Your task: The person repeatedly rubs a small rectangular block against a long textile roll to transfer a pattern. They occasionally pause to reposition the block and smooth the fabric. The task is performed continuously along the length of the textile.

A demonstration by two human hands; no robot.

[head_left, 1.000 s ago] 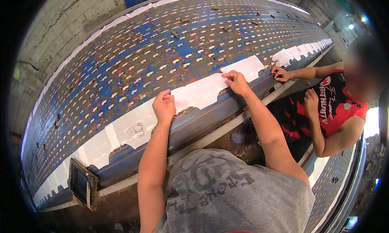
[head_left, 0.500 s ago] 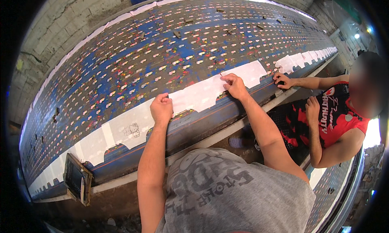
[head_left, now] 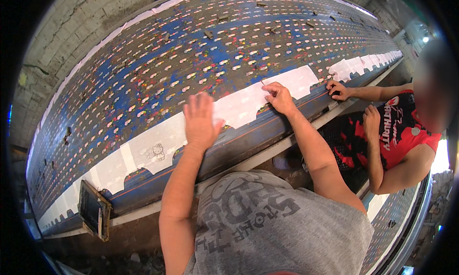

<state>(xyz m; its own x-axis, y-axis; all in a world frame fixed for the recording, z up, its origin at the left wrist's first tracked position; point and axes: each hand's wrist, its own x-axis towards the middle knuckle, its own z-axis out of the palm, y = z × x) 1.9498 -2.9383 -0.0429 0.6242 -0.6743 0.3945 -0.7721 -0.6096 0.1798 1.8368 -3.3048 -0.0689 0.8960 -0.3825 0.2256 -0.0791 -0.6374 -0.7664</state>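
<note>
A row of white cloth pieces with cut, stepped edges (head_left: 136, 158) lies along the near edge of a long printing table (head_left: 119, 88); one bears a line drawing of a cartoon cat. My left hand (head_left: 201, 117), blurred, is over the cloth near the middle, fingers spread, gripping nothing. To its right, my right hand (head_left: 278, 94) pinches at the upper edge of the cloth (head_left: 241, 105), where two pieces seem to meet. A small thin item by those fingertips is too small to name.
A co-worker (head_left: 392, 136) at the right rests a hand (head_left: 338, 91) near the table edge. A framed screen (head_left: 95, 208) leans at the near left edge. Small dark blocks (head_left: 209, 34) are scattered across the printed surface. A second printed table (head_left: 392, 217) runs behind, lower right.
My left hand has loosened from its curled hold at the cloth's edge and spread its fingers, moving slightly up and right. My right hand stays at nearly the same place on the cloth.
</note>
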